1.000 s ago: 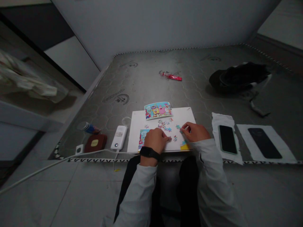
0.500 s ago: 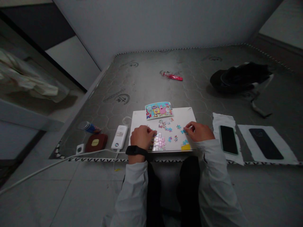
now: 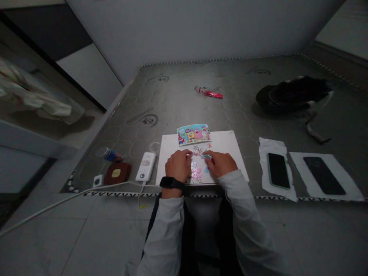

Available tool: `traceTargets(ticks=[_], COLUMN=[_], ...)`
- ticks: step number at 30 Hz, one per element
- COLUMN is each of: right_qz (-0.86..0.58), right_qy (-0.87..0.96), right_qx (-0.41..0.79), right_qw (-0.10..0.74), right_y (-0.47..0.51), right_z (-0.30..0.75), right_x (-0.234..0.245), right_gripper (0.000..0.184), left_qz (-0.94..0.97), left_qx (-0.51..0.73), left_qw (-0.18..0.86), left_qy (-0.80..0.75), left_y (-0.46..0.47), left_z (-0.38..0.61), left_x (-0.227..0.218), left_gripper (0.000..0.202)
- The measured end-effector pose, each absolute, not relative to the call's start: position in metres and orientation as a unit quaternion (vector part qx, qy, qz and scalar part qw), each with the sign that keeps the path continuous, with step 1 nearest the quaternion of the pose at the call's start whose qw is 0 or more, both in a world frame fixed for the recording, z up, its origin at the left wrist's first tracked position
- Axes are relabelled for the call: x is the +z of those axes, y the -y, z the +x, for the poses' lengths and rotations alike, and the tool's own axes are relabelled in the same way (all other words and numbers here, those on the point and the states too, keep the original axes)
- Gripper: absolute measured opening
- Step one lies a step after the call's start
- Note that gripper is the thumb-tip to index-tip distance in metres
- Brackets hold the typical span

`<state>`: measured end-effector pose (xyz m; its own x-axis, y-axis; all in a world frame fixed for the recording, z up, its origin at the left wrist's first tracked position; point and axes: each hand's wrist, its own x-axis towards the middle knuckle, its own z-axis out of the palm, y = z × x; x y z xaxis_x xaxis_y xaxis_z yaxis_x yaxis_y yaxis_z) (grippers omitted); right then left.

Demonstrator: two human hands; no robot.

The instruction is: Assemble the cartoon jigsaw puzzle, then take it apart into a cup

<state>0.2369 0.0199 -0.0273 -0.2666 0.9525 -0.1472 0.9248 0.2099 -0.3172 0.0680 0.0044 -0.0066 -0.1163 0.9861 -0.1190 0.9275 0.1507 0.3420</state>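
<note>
Small multicoloured interlocking jigsaw pieces lie clustered on the flat white rectangular board, at the fingertips of the left hand and right hand. Fingers: nearly closed; from where I stand, I cannot tell what they grip. Pieces appear light, stiff; pinch opposite edges.

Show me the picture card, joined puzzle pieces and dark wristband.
Picture card [image 3: 194, 134], head view: middle of its printed face.
Joined puzzle pieces [image 3: 196, 173], head view: their uncovered middle.
Dark wristband [image 3: 171, 183], head view: its upper surface.
</note>
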Motion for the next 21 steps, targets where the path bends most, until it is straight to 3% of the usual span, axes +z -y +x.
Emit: traceTargets(ticks=[3, 8, 21], right_qz=[-0.585, -0.58, -0.622], right_qy=[0.794, 0.799, 0.762], right_qx=[0.163, 0.161, 0.169], right_qw=[0.009, -0.01, 0.066], right_y=[-0.018, -0.019, -0.028], right_z=[0.231, 0.235, 0.26], right_x=[-0.029, -0.03, -0.038], right_gripper=[0.043, 0.043, 0.031], left_qz=[0.656, 0.661, 0.662], left_qx=[0.084, 0.104, 0.158], left_qw=[0.156, 0.146, 0.149], left_qy=[-0.733, -0.729, -0.717], left_y=[-0.005, -0.008, -0.012], left_z=[0.069, 0.07, 0.074], left_x=[-0.011, -0.02, -0.035], left_gripper=[0.03, 0.031, 0.017])
